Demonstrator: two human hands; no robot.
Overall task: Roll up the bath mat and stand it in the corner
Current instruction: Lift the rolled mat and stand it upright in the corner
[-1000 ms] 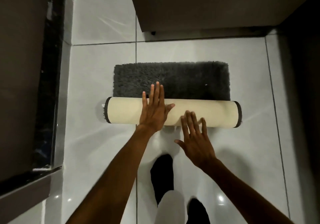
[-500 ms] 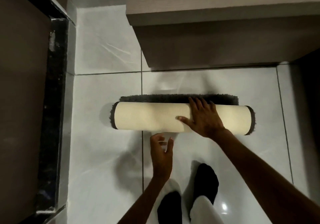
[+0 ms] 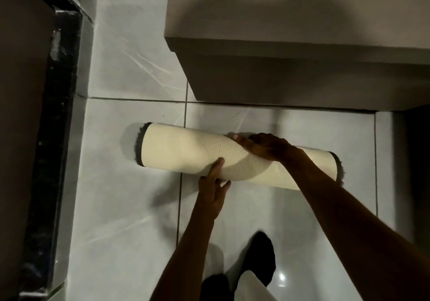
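Observation:
The bath mat (image 3: 183, 148) lies on the floor as a full roll, cream backing outward, dark pile showing at both ends. It runs slightly slanted, left end farther from me. My right hand (image 3: 265, 146) lies over the top of the roll right of its middle, fingers curled over the far side. My left hand (image 3: 215, 182) is at the near side of the roll near its middle, thumb pressed on the backing and fingers under the lower edge.
A wooden cabinet (image 3: 290, 52) overhangs the pale tiled floor (image 3: 121, 207) just beyond the roll. A dark-edged threshold (image 3: 55, 138) and wall run along the left. A floor corner (image 3: 104, 5) shows at the upper left. My socked feet (image 3: 260, 259) stand close behind.
The last flat strip of dark pile has been rolled in, so the mat is now a complete roll. My left hand moved up from the floor onto the roll's near side.

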